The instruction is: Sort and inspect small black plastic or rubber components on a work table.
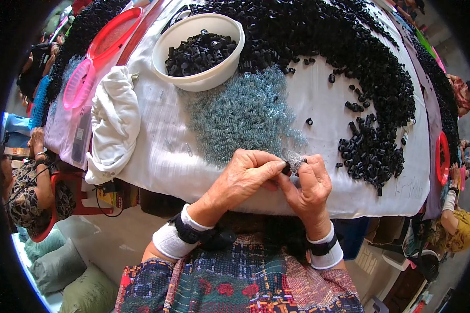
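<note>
My left hand [248, 175] pinches a small black plastic part [286, 168] between thumb and forefinger, over the near edge of the white-covered table. Close against it, my right hand [309, 188] is closed, its thumb and fingertips pressed together around a second small black part, mostly hidden. A few clear, silvery springs [293, 157] show between the two hands; which fingers hold them I cannot tell. Just beyond lies a loose heap of bluish metal coil springs [240, 117]. Black plastic parts [373, 151] are heaped to the right and along the far side.
A white bowl [234, 65] of black parts stands behind the springs. At left lie a bunched white cloth [116, 122], a pink basket [79, 83] and a red tray [133, 16]. People sit at both sides; a red chair [78, 195] and stuffed sacks [91, 292] are at lower left.
</note>
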`<state>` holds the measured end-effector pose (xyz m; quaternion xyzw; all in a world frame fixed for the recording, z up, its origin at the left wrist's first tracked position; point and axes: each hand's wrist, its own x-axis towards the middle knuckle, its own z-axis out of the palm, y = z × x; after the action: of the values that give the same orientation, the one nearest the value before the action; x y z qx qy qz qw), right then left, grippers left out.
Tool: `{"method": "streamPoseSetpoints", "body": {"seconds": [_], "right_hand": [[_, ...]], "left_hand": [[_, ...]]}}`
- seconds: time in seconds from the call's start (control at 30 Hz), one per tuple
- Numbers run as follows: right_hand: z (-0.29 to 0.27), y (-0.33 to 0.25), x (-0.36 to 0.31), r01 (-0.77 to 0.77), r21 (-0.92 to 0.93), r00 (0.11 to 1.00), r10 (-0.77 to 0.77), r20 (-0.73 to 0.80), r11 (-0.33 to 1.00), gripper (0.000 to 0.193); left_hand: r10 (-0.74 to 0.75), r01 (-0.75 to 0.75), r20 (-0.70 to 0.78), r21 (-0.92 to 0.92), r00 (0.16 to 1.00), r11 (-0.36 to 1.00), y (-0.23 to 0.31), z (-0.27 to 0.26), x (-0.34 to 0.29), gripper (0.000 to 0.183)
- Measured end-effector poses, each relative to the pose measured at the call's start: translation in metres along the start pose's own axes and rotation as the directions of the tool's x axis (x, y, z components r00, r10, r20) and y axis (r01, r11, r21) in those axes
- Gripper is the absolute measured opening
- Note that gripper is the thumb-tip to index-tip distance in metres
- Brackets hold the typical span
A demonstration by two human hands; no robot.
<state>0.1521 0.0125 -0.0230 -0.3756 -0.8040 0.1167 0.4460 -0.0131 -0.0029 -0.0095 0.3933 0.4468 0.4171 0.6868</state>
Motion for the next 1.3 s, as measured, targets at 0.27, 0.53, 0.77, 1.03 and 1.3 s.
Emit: {"method": "streamPoseSetpoints", "body": {"seconds": [0.27,0.53,0.77,1.03,1.3], "right_hand": [[0.004,-0.004,0.001,-0.007,-0.018,0.998,0.006,-0.07,1.0,0.025],[-0.008,-0.007,-0.004,0.06,-0.056,0.998,-0.06,0.005,0.997,0.021],[-0.015,-0.016,0.0,0.014,0.041,0.998,-0.016,0.066,0.999,0.028],[-0.039,0.004,0.003,-0.245,0.039,0.967,0.247,-0.061,0.969,0.018],[-0.037,0.022,0.015,-0.363,0.007,0.929,0.362,-0.076,0.932,0.014]], "left_hand": [[-0.121,0.123,0.021,-0.164,0.992,0.979,0.004,-0.001,-0.001,0.027],[-0.026,0.023,0.114,0.027,0.993,0.999,0.007,0.002,-0.004,0.027],[-0.092,0.084,0.255,0.04,0.963,0.996,0.008,-0.002,-0.01,0.026],[0.046,-0.083,-0.131,-0.289,0.99,0.954,0.051,-0.033,0.003,0.032],[0.166,-0.334,-0.357,-0.481,0.919,0.811,0.098,-0.082,0.025,0.039]]}}
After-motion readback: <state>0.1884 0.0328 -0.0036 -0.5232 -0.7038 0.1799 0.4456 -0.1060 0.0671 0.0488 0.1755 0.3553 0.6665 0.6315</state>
